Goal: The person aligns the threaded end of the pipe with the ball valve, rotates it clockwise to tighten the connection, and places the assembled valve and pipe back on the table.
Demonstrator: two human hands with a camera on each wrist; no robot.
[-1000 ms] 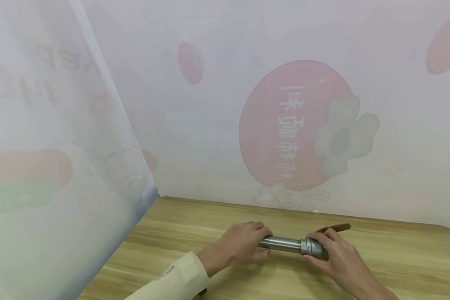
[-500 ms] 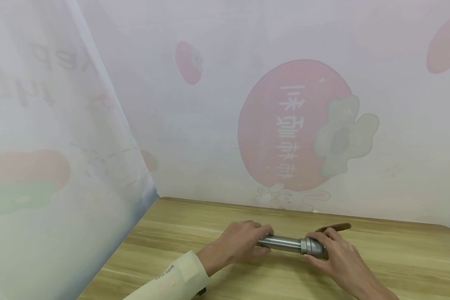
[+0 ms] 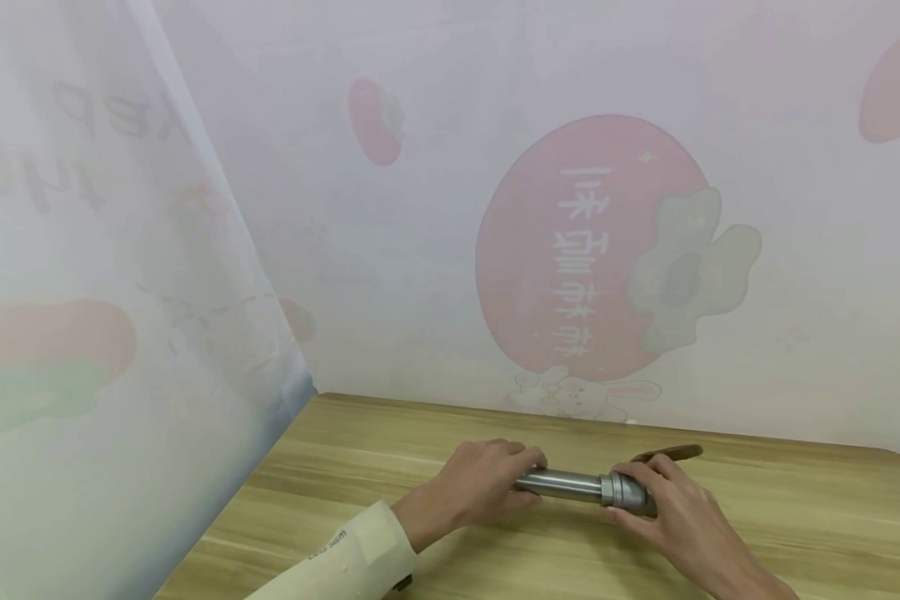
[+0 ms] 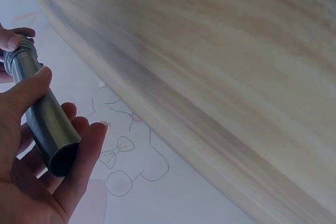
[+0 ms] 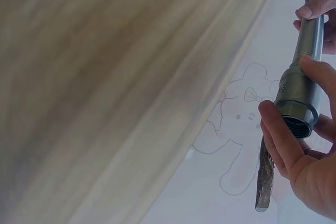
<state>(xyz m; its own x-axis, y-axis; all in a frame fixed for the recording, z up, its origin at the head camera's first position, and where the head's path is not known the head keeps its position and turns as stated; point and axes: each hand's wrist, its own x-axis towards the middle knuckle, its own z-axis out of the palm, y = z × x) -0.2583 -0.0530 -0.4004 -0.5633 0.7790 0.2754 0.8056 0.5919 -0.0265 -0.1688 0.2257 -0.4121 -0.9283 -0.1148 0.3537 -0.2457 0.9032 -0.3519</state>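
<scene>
A bare metal pipe (image 3: 567,486) is joined at its right end to a metal valve (image 3: 630,496) with a brown lever handle (image 3: 678,454). My left hand (image 3: 480,487) grips the pipe near its left end. In the left wrist view, the thumb lies along the pipe (image 4: 50,119) and the fingers curl round beneath its open end. My right hand (image 3: 678,510) holds the valve body between thumb and fingers. The right wrist view shows the valve (image 5: 296,98) with its threaded opening facing the camera and the lever (image 5: 264,177) hanging beside the fingers.
Below the hands lies a wood-grain table (image 3: 360,450) with rounded far corners. A pale curtain (image 3: 420,275) printed with fruit and a rabbit hangs behind it, and another curtain (image 3: 120,250) closes off the left side.
The head view has shifted very slightly. Both hands keep their grip on the pipe and the valve, with no clear movement of either.
</scene>
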